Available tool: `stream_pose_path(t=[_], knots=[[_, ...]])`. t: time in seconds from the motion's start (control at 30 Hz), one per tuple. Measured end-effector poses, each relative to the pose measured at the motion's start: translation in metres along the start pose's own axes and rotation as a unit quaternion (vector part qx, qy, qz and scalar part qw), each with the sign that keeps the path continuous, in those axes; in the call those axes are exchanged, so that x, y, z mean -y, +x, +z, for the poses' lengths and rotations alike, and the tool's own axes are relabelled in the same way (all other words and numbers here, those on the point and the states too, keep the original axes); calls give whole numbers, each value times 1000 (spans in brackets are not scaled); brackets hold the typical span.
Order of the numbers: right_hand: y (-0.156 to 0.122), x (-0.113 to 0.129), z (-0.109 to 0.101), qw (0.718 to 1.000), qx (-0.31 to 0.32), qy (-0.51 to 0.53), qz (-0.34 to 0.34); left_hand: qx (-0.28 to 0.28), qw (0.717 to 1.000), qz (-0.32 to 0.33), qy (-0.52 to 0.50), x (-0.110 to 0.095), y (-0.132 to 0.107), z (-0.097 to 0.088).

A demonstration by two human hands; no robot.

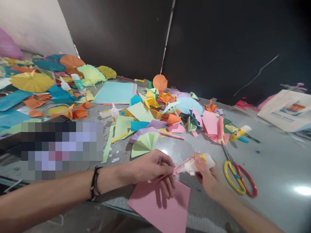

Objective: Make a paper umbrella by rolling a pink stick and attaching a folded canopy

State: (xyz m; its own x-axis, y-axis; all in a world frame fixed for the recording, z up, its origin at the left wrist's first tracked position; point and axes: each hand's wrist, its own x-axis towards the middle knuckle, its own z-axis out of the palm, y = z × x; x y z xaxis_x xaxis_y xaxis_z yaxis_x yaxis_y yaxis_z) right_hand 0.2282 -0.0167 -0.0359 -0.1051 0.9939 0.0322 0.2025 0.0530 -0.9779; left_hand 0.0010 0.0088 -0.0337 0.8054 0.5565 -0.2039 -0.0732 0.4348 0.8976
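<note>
Between the fingers of my left hand is a narrow folded pink paper strip. My right hand grips a white glue bottle with a yellow label. The bottle lies tilted, its nozzle pointing left and touching or nearly touching the pink paper at my left fingertips. A thin pink piece runs from there up toward the bottle; which hand holds it I cannot tell. Below my hands lies a flat pink paper sheet, partly over the table's front edge. My left fingers cast shadows on it.
Scissors with yellow and red handles lie right of my right hand. Coloured paper scraps heap up ahead, with a glue stick at their right. A white bag stands far right. Paper umbrellas lie at left, behind a blurred-out patch.
</note>
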Motion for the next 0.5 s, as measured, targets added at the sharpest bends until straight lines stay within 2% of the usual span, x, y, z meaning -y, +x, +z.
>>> stream_pose_path(t=[0.3,0.5], knots=[[-2,-7,-4,998,17,-34,-45,11,1000,10,-6,-2,1,0],[-1,2,-3,997,20,-51,-62,14,1000,11,-16,-3,1,0]])
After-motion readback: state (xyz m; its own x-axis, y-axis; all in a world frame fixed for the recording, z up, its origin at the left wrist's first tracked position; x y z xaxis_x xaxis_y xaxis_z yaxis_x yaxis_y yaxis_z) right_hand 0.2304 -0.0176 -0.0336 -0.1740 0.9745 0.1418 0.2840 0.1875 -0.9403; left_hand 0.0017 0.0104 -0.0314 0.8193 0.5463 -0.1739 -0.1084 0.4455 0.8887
